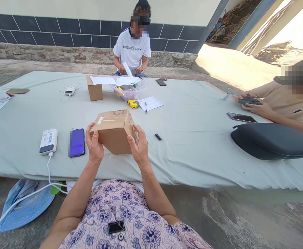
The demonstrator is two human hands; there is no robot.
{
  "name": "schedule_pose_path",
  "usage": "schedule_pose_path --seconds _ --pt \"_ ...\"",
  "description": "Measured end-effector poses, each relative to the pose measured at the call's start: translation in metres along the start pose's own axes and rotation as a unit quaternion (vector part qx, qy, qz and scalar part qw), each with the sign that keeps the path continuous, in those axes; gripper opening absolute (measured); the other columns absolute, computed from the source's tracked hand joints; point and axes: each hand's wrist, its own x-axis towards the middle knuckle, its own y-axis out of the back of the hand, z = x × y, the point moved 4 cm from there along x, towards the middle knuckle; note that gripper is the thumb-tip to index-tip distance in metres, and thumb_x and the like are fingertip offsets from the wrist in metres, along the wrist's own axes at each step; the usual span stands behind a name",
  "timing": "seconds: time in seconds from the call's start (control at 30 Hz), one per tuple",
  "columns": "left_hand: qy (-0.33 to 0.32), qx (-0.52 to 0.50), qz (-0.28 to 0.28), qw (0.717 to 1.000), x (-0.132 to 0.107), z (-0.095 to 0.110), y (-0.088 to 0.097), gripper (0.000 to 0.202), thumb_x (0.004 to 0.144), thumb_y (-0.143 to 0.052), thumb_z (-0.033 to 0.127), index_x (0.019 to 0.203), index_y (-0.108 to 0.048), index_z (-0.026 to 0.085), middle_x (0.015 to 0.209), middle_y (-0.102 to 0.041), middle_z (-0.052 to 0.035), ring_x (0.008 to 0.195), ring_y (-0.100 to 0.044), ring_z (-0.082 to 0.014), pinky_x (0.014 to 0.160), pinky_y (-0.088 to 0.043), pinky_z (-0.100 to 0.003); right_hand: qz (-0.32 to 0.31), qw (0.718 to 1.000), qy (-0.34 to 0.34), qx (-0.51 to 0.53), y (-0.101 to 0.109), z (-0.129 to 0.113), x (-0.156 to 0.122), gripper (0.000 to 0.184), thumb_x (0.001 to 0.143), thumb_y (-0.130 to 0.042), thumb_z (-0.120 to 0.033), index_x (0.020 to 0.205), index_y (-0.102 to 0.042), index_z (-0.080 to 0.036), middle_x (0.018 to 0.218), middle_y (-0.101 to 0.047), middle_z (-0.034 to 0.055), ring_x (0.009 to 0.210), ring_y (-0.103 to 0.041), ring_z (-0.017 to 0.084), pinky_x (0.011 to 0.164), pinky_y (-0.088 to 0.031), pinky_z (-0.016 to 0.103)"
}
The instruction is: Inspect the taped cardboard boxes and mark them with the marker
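Between my two hands is a brown cardboard box (112, 135), tilted over the near side of the table. My left hand (94, 145) grips its left corner, thumb on the near face and fingers behind. My right hand (139, 145) holds the opposite side, with the fingertips on the taped right face. To the left of the box lies a phone with a purple screen (77, 142). Farther left is a white power bank (48, 141) with a cable plugged in. A small black object (158, 137) rests right of my right hand.
Beyond the box stand a yellow tape measure (133, 104), a paper with pens (153, 103), a plastic basin (128, 95) and another cardboard box (95, 91). A black case (273, 141) lies at right. One person sits opposite, another at right. The white cable (24, 199) hangs off the near edge.
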Motion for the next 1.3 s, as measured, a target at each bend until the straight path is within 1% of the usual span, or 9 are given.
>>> schedule_pose_path --seconds 0.13,0.27,0.47,0.7,0.9,0.97,1.07,1.2,1.3 --pt "0.014 -0.017 0.041 0.999 0.010 0.000 0.012 0.048 0.076 -0.079 0.053 0.114 -0.063 0.028 0.117 -0.066 -0.0041 0.109 -0.061 -0.0177 0.085 -0.049 -0.025 -0.016 0.999 -0.037 -0.020 -0.006 0.019 -0.001 0.065 0.088 -0.052 -0.071 0.134 -0.060 -0.025 0.144 -0.057 0.0113 0.143 -0.046 0.030 0.120 -0.038 0.053" --pt "0.019 -0.001 0.073 0.997 0.016 -0.003 0.023 0.051 0.076 -0.076 0.058 0.114 -0.060 0.029 0.122 -0.064 -0.0047 0.110 -0.061 -0.0195 0.079 -0.049 -0.025 -0.007 0.998 -0.058 -0.014 -0.003 0.035 -0.001 0.062 0.087 -0.054 -0.069 0.131 -0.062 -0.026 0.143 -0.058 0.0098 0.141 -0.047 0.029 0.120 -0.037 0.053" --pt "0.057 0.006 0.101 0.993 0.020 -0.004 0.030 0.053 0.075 -0.074 0.063 0.111 -0.060 0.027 0.123 -0.063 -0.0064 0.100 -0.062 -0.0186 0.064 -0.045 -0.023 -0.032 0.988 -0.133 0.071 0.001 0.050 0.000 0.063 0.087 -0.057 -0.065 0.132 -0.062 -0.022 0.138 -0.062 0.0117 0.113 -0.064 0.023 0.100 -0.054 0.042" --pt "0.171 0.004 0.130 0.977 0.016 -0.018 0.034 0.045 0.074 -0.073 0.062 0.102 -0.058 0.031 0.118 -0.063 -0.0031 0.094 -0.063 -0.0185 0.066 -0.051 -0.027 0.033 0.985 -0.115 0.128 0.012 0.045 0.003 0.056 0.089 -0.054 -0.063 0.123 -0.068 -0.021 0.134 -0.062 0.0109 0.120 -0.059 0.023 0.097 -0.054 0.038" --pt "0.244 0.004 0.150 0.958 0.017 -0.040 0.041 0.039 0.077 -0.067 0.060 0.097 -0.057 0.028 0.109 -0.065 -0.0051 0.090 -0.065 -0.0191 0.069 -0.052 -0.031 0.025 0.983 -0.113 0.141 0.013 0.050 0.006 0.055 0.090 -0.051 -0.063 0.126 -0.065 -0.023 0.136 -0.060 0.0096 0.109 -0.060 0.019 0.087 -0.056 0.034" --pt "0.240 0.021 0.145 0.960 0.019 -0.044 0.046 0.038 0.078 -0.063 0.060 0.096 -0.055 0.028 0.105 -0.064 -0.0044 0.088 -0.064 -0.0189 0.069 -0.051 -0.031 0.024 0.985 -0.109 0.128 0.012 0.050 0.007 0.055 0.090 -0.051 -0.062 0.126 -0.065 -0.023 0.136 -0.060 0.0093 0.112 -0.059 0.019 0.086 -0.055 0.034" --pt "0.182 0.096 0.128 0.970 0.025 -0.042 0.052 0.034 0.081 -0.056 0.058 0.094 -0.052 0.027 0.099 -0.062 -0.0027 0.087 -0.063 -0.0187 0.068 -0.048 -0.029 0.023 0.989 -0.101 0.106 0.010 0.048 0.009 0.053 0.092 -0.049 -0.061 0.126 -0.065 -0.024 0.136 -0.061 0.0083 0.114 -0.058 0.020 0.086 -0.055 0.033" --pt "0.084 0.159 0.142 0.973 0.030 -0.028 0.055 0.020 0.082 -0.058 0.038 0.097 -0.054 0.026 0.105 -0.061 -0.0019 0.100 -0.059 -0.0166 0.080 -0.046 -0.027 0.019 0.991 -0.093 0.099 0.009 0.046 0.010 0.052 0.093 -0.048 -0.061 0.126 -0.066 -0.025 0.135 -0.062 0.0079 0.114 -0.059 0.020 0.087 -0.055 0.033" --pt "0.027 0.193 0.108 0.975 0.031 -0.014 0.050 0.022 0.080 -0.055 0.024 0.101 -0.060 0.024 0.107 -0.065 -0.0035 0.105 -0.060 -0.0170 0.089 -0.044 -0.029 0.019 0.991 -0.088 0.096 0.010 0.046 0.011 0.053 0.093 -0.047 -0.061 0.125 -0.066 -0.024 0.135 -0.063 0.0078 0.115 -0.059 0.020 0.089 -0.055 0.035"
